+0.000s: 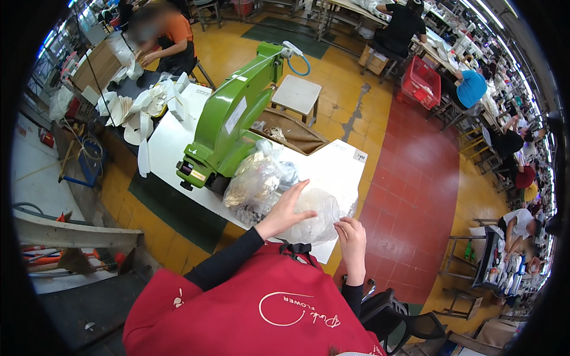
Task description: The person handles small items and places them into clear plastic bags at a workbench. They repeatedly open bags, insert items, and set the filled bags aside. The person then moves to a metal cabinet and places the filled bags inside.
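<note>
In the head view, I see the person's two hands apart, one on each side of a bulging clear plastic bag (323, 216). The bag sits at the near edge of a white counter (338, 166). The left hand (287, 212) is open, its fingers spread and its thumb lying across the bag's left side. The right hand (351, 242) is at the right edge of the bag, fingers curled in toward the thumb; I cannot tell whether any film is caught between them. Just left of the bag, I see a second plastic bag (252, 181) filled with cream-coloured pieces, next to a green press machine (228, 118). Behind them I make out a brown tray (303, 133) and, beyond it, a pale-topped stool (298, 94). Farther left, a heap of cream pieces (142, 110) lies near a seated co-worker in an orange top (176, 31).
</note>
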`<act>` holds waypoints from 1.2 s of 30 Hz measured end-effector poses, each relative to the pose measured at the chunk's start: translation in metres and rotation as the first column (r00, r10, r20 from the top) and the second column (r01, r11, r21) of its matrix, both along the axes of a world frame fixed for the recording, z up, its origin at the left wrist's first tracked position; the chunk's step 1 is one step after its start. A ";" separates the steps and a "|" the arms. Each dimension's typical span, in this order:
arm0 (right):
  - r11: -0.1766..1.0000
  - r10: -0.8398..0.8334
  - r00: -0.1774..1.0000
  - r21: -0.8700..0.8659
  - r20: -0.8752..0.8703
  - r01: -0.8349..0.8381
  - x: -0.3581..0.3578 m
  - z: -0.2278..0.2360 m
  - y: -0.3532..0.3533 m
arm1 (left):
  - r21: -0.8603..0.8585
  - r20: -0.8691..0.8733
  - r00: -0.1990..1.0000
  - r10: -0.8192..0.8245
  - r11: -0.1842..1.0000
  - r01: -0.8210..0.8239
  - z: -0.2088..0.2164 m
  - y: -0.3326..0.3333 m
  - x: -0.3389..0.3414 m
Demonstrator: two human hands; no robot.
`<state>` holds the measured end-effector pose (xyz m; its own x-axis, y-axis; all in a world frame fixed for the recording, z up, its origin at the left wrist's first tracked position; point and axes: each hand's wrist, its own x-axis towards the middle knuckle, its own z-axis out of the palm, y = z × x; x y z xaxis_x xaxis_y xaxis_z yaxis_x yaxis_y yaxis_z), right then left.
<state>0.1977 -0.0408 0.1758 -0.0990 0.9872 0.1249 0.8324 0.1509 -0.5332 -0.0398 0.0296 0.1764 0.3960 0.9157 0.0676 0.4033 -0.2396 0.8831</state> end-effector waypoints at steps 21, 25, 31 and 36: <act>0.918 -0.369 0.836 -0.297 -0.406 0.262 -0.038 0.010 0.034 | -0.088 0.022 0.997 0.074 0.994 -0.072 0.024 0.031 -0.028; 0.940 -0.328 0.723 -0.135 -0.608 0.313 -0.044 0.011 0.039 | -0.203 0.278 0.936 0.216 0.965 -0.163 0.017 0.021 -0.020; 0.808 -0.377 0.701 0.155 -0.605 0.568 -0.047 0.006 0.037 | -0.672 0.737 0.127 0.664 0.741 0.024 -0.011 0.020 0.000; 0.916 -0.122 -0.582 -0.317 -0.804 0.245 -0.077 -0.020 0.048 | -0.574 0.802 0.026 0.597 0.758 0.309 -0.059 0.008 0.016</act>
